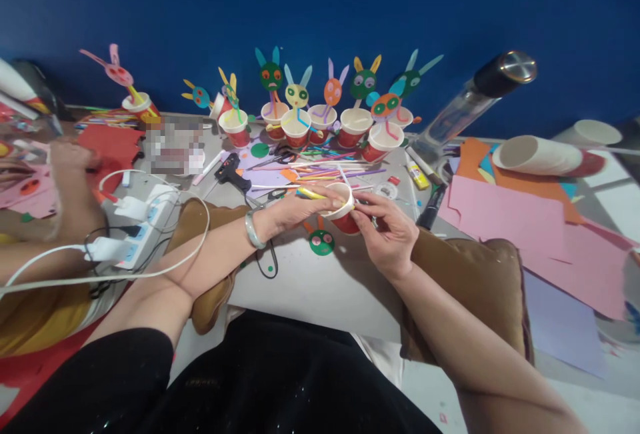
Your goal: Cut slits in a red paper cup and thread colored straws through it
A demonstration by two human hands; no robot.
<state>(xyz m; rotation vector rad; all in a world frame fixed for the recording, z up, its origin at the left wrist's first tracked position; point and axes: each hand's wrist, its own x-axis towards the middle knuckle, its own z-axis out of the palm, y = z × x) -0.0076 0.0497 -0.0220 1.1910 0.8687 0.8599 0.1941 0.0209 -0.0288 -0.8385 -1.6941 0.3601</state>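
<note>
A red-and-white paper cup [347, 223] is between my hands, tilted with its mouth facing up and toward me. My left hand [293, 211], with a bangle on its wrist, grips the cup's left side. A yellow strip [311, 193] lies along those fingers. My right hand [387, 231] pinches at the cup's right rim, where a small yellow bit shows; exactly what the fingertips hold is hard to make out. A pale stick [345, 175] shows at the cup's far rim. Just below the cup is a green round paper face [321, 242] with orange ears.
Several cups with paper rabbit figures [296, 124] line the blue wall. Nearer lie coloured sticks [330, 171], a black glue gun [234, 171] and a power strip [150, 224] with looping cables. Pink paper [505, 214] and a glass bottle [460, 111] are right; another person's arm [75, 187] is left.
</note>
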